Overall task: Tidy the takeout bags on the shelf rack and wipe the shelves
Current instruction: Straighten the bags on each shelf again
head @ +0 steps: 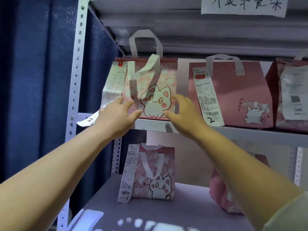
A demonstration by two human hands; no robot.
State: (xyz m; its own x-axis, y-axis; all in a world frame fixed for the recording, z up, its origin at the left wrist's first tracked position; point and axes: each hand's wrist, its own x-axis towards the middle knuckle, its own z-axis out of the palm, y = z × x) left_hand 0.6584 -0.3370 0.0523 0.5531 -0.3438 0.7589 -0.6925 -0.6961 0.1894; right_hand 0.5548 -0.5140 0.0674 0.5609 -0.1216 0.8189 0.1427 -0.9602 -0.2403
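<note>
Left hand (116,114) and right hand (185,112), both splayed and gripping nothing, flank a pink cat-print bag (155,84); its creased receipt (115,80) hangs just above the left hand.

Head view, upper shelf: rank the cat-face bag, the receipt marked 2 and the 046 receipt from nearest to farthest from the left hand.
1. Cat-face bag, right at the left hand.
2. Receipt marked 2, mid-shelf, further right.
3. 046 receipt, far right.
</note>
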